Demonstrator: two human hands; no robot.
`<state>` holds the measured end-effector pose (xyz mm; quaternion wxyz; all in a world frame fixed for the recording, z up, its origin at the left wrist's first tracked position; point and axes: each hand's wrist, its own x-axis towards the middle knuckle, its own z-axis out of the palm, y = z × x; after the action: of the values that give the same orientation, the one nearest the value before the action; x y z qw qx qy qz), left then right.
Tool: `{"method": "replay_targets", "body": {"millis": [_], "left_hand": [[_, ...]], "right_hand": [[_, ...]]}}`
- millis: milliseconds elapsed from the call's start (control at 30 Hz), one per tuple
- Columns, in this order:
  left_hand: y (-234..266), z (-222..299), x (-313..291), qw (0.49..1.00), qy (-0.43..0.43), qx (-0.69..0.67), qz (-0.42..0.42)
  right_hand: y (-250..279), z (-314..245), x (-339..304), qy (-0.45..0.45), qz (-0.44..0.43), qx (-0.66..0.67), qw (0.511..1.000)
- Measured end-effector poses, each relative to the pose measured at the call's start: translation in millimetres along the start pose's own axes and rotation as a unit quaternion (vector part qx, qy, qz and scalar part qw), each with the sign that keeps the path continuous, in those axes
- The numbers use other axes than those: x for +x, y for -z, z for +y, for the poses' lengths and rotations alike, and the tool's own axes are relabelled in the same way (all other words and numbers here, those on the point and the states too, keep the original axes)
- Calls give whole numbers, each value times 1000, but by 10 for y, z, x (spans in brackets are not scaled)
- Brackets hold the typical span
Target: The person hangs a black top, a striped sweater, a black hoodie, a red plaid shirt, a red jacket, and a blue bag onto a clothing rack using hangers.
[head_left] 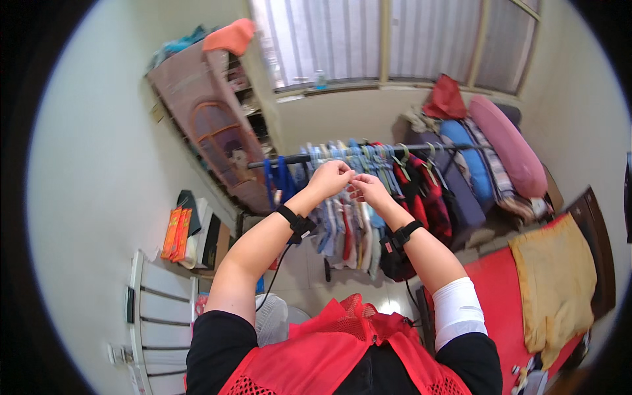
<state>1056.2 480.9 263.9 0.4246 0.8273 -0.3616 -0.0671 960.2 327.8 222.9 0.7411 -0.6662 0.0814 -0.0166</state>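
My left hand and my right hand meet in front of me, fingertips pinched close together. Whatever sits between the fingers, if anything, is too small to make out. Just beyond and below them, a dark clothes rail carries many small garments on hangers, mostly pale blue and white. Farther right on it hang red-and-black checked clothes. Pale green hangers show along the bar, and blue straps dangle at its left end. My hands hide part of the rail.
A covered shelf leans at the left wall. Folded bedding and a pink bolster are piled at the back right. A red bed with a yellow cloth lies right. A white slatted chair and fan stand left.
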Motion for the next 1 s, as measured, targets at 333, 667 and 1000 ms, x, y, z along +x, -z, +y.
{"method": "replay_targets", "body": {"millis": [333, 667, 1000], "left_hand": [[-2507, 1717, -403, 958, -73, -77, -265], [-5247, 3428, -2081, 843, -59, -157, -511], [-7192, 4730, -3992, 711, -137, -133, -677]], "right_hand": [[2253, 446, -2860, -63, 228, -32, 971], [3186, 1261, -6650, -90, 509, 1, 856], [2979, 2057, -9449, -153, 677, 127, 709]]}}
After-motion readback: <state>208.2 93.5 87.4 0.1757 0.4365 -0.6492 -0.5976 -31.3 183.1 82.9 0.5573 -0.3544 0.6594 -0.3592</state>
